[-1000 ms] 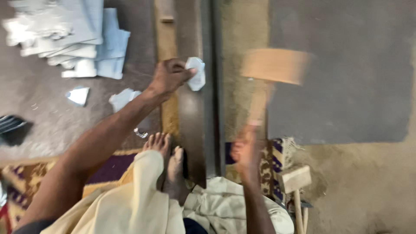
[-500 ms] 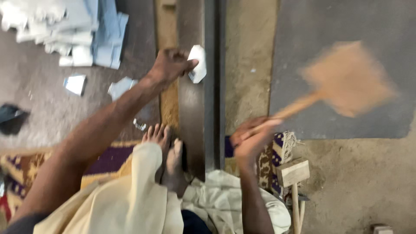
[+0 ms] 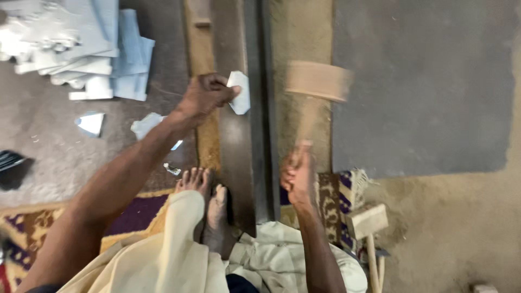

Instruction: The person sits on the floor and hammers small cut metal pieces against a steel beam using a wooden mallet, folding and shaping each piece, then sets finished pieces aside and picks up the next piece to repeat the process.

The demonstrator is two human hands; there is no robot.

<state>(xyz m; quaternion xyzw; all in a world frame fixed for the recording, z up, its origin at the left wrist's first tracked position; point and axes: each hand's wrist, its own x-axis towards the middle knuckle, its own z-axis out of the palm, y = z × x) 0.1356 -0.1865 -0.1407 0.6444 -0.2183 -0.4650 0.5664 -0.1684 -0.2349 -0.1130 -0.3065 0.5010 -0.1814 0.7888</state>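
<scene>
Grey concrete floor fills most of the view, with a sandy, bare patch toward four o'clock and a patterned purple-and-yellow rug (image 3: pixel 135 214) under the seated person at seven o'clock. Running from twelve o'clock down to the person's bare feet (image 3: pixel 209 206) lies a long dark metal rail (image 3: pixel 239 146) beside a yellowish wooden plank (image 3: pixel 202 59). The left hand (image 3: pixel 205 93) is closed around a small folded piece of pale sheet metal (image 3: pixel 240 92), pressing it on the rail at about eleven o'clock from the picture's centre. The right hand (image 3: pixel 297 174) grips the handle of a wooden mallet with a broad rectangular head (image 3: pixel 317 80). Half a second ago that head was swung far out toward three o'clock, well apart from the rail; now it hangs blurred just to the right of the piece, at about one o'clock from the right hand, so the stroke has come back in over the work while the left hand has kept its hold in nearly the same spot. Judging from that, the hammering is mid-cycle and the piece is not yet released. A stack of pale blue-grey sheets (image 3: pixel 81 49) lies at ten o'clock, scraps (image 3: pixel 91 122) lie near it, and a second wooden mallet (image 3: pixel 368 222) rests at five o'clock.
</scene>
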